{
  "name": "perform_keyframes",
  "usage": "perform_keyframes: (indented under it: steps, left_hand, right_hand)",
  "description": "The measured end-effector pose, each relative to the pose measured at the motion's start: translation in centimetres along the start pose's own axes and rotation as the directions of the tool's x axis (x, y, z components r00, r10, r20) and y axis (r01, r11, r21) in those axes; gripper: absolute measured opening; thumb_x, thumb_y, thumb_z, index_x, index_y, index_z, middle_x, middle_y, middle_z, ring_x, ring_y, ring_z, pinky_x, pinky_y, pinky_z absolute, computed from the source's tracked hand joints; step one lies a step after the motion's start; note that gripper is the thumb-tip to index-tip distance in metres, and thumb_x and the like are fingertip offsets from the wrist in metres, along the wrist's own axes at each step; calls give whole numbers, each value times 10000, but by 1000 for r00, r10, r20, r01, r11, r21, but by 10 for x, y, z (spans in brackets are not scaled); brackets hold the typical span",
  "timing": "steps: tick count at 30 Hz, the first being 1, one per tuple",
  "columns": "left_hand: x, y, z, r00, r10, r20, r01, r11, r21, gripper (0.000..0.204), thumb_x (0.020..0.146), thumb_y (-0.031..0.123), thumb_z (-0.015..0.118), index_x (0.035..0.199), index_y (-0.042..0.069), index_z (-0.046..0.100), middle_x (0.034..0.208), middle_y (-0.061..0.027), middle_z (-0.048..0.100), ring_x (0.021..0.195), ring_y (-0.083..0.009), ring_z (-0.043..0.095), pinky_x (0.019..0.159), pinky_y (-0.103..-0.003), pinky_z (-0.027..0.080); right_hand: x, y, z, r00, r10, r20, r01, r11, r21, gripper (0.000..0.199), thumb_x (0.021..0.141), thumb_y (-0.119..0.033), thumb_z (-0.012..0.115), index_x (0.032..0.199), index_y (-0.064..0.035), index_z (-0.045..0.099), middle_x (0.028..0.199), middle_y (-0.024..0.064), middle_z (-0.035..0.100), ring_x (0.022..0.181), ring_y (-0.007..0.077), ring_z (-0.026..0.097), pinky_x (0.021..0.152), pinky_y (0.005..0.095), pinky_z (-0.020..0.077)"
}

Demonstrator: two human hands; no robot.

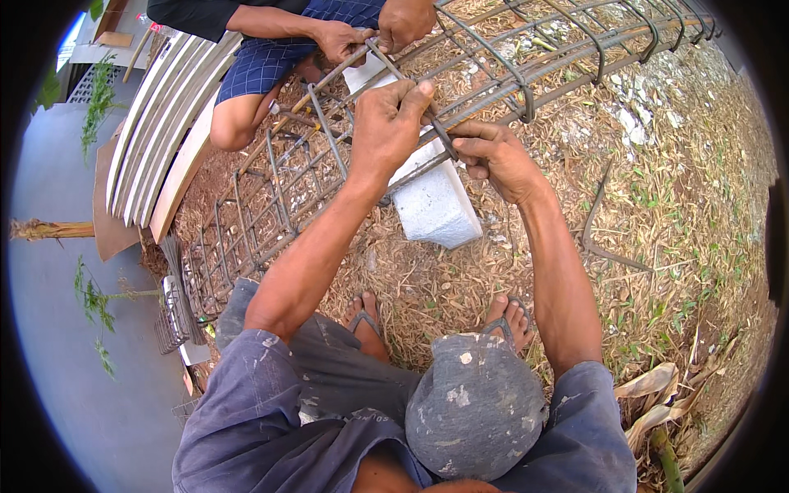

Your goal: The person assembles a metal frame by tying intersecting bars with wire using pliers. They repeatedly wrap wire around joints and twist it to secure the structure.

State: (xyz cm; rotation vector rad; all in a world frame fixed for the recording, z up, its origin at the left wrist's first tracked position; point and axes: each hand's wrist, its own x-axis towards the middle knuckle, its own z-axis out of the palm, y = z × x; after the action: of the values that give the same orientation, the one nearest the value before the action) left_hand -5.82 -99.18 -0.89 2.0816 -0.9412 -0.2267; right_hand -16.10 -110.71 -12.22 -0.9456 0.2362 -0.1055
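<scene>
A long steel rebar cage (308,168) with square stirrups runs diagonally from lower left to upper right. My left hand (386,127) is closed over a dark stirrup (440,131) on the cage, its thumb uppermost. Close to that stirrup's near corner, the fingers of my right hand (497,160) are pinched together against the bar; whatever lies between them is too small to make out. Below the cage at this spot sits a white block (436,205). Across the cage, a co-worker's two hands (341,39) meet at the stirrup's far corner.
Curved pale boards (168,123) lean at the left beside a grey wall (57,287). A bundle of thin rods (182,287) lies near the cage's left end. A bent bar (590,238) rests on the straw-strewn ground at right. Dry leaves (657,403) lie at lower right.
</scene>
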Motion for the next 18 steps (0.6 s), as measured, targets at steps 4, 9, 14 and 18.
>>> perform_keyframes:
  steps: [4, 9, 14, 18]
  left_hand:
    - [-17, -5, -14, 869, 434, 237, -477, 862, 173, 210, 884, 163, 663, 801, -30, 654, 753, -81, 641, 674, -231, 627, 615, -397, 471]
    - [-22, -25, -39, 566, 540, 623, -820, 445, 360, 252, 762, 73, 698, 1012, 95, 685, 1132, -105, 589, 1080, -267, 559, 922, -426, 452]
    - [-16, -42, -62, 720, 282, 634, -521, 823, 225, 410, 771, -20, 620, 1143, 138, 689, 1185, -122, 557, 1112, -256, 532, 942, -424, 455]
    - [16, -52, -65, 764, -104, 637, 215, 972, -99, 353, 858, 94, 526, 1172, -11, 650, 1133, -153, 628, 1078, -232, 594, 954, -407, 468]
  right_hand:
    - [3, 0, 6, 1000, -22, 0, 22, 999, 29, 323, 826, -202, 699, 1058, 22, 681, 701, -44, 547, 568, 54, 412, 498, 219, 301]
    - [1, 6, 7, 988, -152, -14, 149, 983, -106, 391, 773, -234, 800, 1053, 19, 692, 817, 55, 681, 645, 84, 561, 576, 223, 427]
    - [2, 15, 24, 961, -260, -89, 251, 962, -107, 389, 723, -134, 836, 1044, 32, 693, 895, 110, 706, 753, 130, 646, 670, 278, 500]
    - [3, 17, 24, 936, -328, -125, 262, 890, -374, 313, 727, -138, 830, 985, -7, 711, 903, 77, 671, 723, 138, 627, 645, 302, 489]
